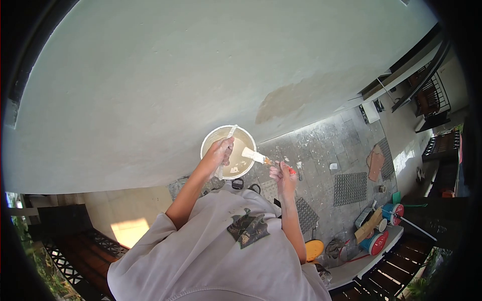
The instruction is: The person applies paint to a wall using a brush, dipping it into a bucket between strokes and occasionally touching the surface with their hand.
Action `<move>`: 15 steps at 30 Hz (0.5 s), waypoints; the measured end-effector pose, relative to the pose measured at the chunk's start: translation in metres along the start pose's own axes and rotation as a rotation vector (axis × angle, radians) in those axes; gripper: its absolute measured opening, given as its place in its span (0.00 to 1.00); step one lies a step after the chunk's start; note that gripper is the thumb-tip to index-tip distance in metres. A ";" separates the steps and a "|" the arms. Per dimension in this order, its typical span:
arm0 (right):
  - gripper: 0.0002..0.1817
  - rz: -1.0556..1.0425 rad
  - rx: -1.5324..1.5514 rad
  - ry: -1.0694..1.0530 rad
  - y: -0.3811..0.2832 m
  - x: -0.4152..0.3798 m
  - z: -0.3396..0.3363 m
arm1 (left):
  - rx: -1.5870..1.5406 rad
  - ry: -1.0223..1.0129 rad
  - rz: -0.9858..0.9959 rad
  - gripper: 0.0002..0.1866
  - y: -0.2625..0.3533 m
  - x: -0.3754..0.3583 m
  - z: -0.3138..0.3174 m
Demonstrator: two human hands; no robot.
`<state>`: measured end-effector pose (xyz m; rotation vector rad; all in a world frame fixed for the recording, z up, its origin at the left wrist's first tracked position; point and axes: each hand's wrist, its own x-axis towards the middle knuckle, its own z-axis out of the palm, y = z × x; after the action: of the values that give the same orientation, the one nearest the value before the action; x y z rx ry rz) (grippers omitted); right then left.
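Observation:
A round white bucket (pixel 204 145) hangs in front of my body, close to the wall, with pale cream-coloured material inside and whiter lumps on it. My left hand (pixel 221 151) is closed around the bucket's white-smeared handle (pixel 232 131), which crosses over the opening. To the right of the bucket, my right hand (pixel 284 174) grips a paintbrush (pixel 254 155) by its handle, where red shows near the fingers. The brush head is thickly coated in white and overlaps the bucket's right rim. White smears mark the fingers of my right hand.
The pale wall (pixel 150 100) fills the space ahead, with a darker patch (pixel 282 101) at right. White spots litter the grey paved floor (pixel 316 145). Textured mats (pixel 350 189) lie to the right. Paint tins (pixel 375 243), cardboard (pixel 369 226) and a yellow round object (pixel 314 250) stand lower right.

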<state>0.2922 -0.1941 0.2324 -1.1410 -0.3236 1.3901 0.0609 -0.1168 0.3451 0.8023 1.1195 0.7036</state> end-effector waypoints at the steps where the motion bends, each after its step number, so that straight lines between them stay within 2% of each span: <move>1: 0.16 0.011 0.018 0.006 0.005 0.000 -0.001 | 0.003 0.004 -0.003 0.16 0.001 -0.001 -0.001; 15: 0.17 0.047 0.207 0.027 0.036 -0.010 -0.001 | 0.029 0.048 -0.065 0.15 -0.012 0.012 -0.014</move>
<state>0.2687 -0.2112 0.2085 -1.0007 -0.1304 1.4132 0.0519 -0.1102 0.3259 0.7733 1.1965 0.6561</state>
